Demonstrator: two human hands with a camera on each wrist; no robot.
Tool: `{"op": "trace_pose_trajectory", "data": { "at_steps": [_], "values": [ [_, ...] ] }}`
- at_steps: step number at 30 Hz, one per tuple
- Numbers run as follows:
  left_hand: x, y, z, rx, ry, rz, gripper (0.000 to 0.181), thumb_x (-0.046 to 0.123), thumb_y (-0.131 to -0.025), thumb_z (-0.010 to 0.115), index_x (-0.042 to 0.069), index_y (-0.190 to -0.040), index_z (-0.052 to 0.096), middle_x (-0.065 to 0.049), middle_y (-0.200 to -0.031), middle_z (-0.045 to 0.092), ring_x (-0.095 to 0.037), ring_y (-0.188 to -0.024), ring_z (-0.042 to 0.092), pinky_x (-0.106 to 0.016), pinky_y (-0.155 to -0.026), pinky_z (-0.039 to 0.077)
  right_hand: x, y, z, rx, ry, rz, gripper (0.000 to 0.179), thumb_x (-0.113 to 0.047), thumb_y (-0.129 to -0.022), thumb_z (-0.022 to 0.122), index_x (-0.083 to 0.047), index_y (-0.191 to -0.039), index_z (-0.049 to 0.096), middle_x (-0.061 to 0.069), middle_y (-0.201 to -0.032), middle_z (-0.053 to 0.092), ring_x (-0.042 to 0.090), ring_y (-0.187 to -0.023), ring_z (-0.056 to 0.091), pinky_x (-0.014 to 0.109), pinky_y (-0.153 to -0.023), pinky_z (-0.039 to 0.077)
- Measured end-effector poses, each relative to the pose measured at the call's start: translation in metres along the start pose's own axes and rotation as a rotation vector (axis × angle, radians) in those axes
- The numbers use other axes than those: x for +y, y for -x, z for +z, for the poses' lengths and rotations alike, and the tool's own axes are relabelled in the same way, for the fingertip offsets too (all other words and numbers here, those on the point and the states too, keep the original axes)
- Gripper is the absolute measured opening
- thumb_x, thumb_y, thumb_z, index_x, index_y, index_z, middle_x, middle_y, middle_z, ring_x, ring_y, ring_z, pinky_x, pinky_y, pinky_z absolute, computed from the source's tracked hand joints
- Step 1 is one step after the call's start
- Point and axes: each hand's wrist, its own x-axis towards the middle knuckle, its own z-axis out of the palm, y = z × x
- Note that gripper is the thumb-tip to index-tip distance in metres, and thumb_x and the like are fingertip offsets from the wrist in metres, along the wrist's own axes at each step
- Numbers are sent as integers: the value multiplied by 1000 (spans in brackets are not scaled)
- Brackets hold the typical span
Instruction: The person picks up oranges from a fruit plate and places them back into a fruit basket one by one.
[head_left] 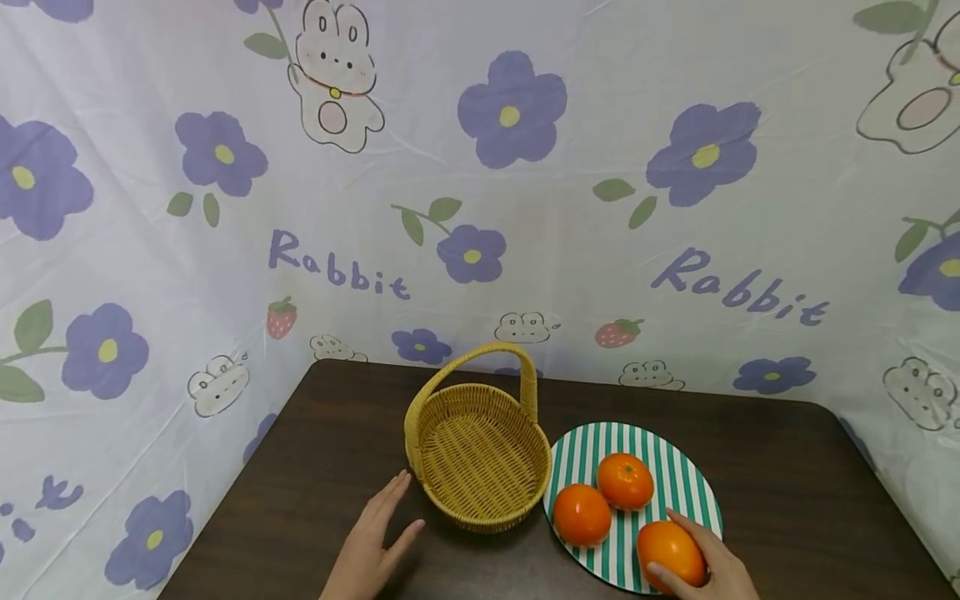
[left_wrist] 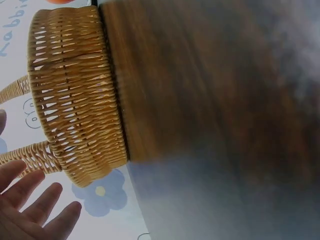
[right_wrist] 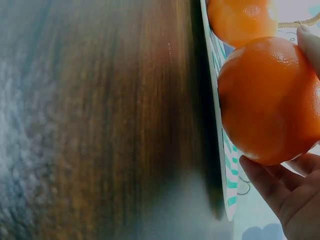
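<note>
My right hand (head_left: 712, 562) holds an orange (head_left: 670, 554) over the near right part of a plate (head_left: 701, 492) with green and white stripes. In the right wrist view the thumb lies on one side of that orange (right_wrist: 270, 102) and the fingers on the other. Two more oranges sit side by side on the plate, one nearer (head_left: 582, 516) and one farther (head_left: 625, 482). A yellow wicker basket (head_left: 480, 458) with an arched handle stands left of the plate, its inside bare. Beside the basket's left side is my left hand (head_left: 371, 542), fingers extended and holding nothing.
Everything stands on a dark brown wooden table (head_left: 300, 467). A white cloth (head_left: 570, 217) printed with purple flowers and rabbits hangs behind the table and along its sides. The plate's left rim lies close to the basket.
</note>
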Motion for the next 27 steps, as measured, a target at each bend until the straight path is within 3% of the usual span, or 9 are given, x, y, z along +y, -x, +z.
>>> {"op": "trace_pose_trajectory", "data": {
  "at_steps": [6,11,16,24,27],
  "values": [
    [-4,-3,-3,-21,27,-27,68,38,-88,62,21,-146,30,-4,-147,35,-27,-131,39,-51,-95,42,-4,1,-3,1,-3,0,85,-64,-73,64,-16,-139,40,21,-132,48,21,-88,55,35,-70,48],
    [-6,-7,-5,-53,26,-72,71,38,-88,62,25,-148,26,-4,-149,32,-28,-133,36,-54,-97,39,-11,2,-9,29,-11,-49,82,-60,-75,65,-15,-139,41,17,-128,50,20,-87,54,35,-71,49],
    [-8,-13,-8,-62,37,-77,73,36,-88,62,28,-148,22,-1,-151,27,-30,-134,33,-56,-99,37,-19,0,-14,74,0,-93,80,-59,-74,67,-16,-137,43,14,-126,52,20,-86,54,34,-70,48],
    [-9,-25,-6,-127,35,-133,78,50,-86,59,34,-148,14,7,-154,16,-28,-138,25,-57,-101,34,-32,-7,-24,43,-3,-87,83,-65,-74,62,-20,-140,39,12,-133,46,22,-94,52,39,-76,49],
    [-9,-29,-3,-145,26,-146,81,58,-84,55,35,-148,12,8,-154,14,-27,-139,24,-57,-100,33,-35,-8,-25,66,-8,-122,81,-65,-75,61,-20,-140,39,12,-134,46,23,-97,52,43,-78,49]
  ]
}}
